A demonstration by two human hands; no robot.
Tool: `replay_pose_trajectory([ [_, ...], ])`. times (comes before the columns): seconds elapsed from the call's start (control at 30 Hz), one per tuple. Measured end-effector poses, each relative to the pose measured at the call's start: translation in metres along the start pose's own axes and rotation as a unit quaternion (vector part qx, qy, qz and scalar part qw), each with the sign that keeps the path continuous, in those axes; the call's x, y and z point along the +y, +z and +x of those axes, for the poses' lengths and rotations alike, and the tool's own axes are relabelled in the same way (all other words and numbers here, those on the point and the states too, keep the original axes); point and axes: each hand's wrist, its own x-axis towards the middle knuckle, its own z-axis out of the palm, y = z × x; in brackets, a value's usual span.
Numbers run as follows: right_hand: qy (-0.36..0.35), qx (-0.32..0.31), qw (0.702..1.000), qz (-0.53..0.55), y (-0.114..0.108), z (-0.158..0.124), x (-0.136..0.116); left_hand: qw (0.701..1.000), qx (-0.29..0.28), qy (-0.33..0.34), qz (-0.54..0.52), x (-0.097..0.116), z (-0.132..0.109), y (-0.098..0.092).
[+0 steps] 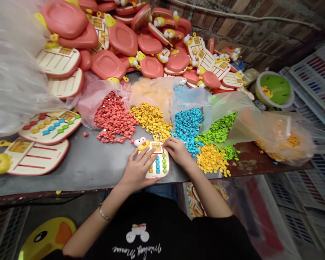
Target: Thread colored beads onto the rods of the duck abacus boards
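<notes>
A small toy board (165,173), cream with a duck-like head, lies on the table in front of me. It carries columns of blue and green pieces, with a few yellow ones showing. My left hand (138,169) rests across its left side, fingers stretched out and apart, hiding part of it. At the board's upper right, my right hand (178,151) has its fingertips pinched together; whatever is between them is too small to make out. Nearby lie loose blue pieces (188,126), yellow pieces (211,159), red pieces (115,119) and green pieces (220,128).
Stacked toy boards (121,36) with red backs fill the far side. More boards (40,157) lie at left, beside a large plastic bag (13,72). A bag of orange-yellow pieces (294,141), a green-filled tub (276,90) and plastic crates (314,76) are at right.
</notes>
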Motion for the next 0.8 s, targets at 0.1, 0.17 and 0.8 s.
replay_pose_trajectory([
  [0.1,0.0,-0.033,0.999,0.013,-0.003,0.005,0.002,1.0,0.003,0.005,0.001,-0.001,0.0,0.0],
  [0.17,0.005,-0.054,0.998,0.039,-0.007,0.011,0.004,1.0,0.004,0.006,0.0,-0.001,-0.001,0.001],
  [0.8,-0.019,-0.4,0.903,-0.154,-0.02,0.103,0.009,1.0,0.002,0.001,-0.026,-0.002,-0.001,0.003],
])
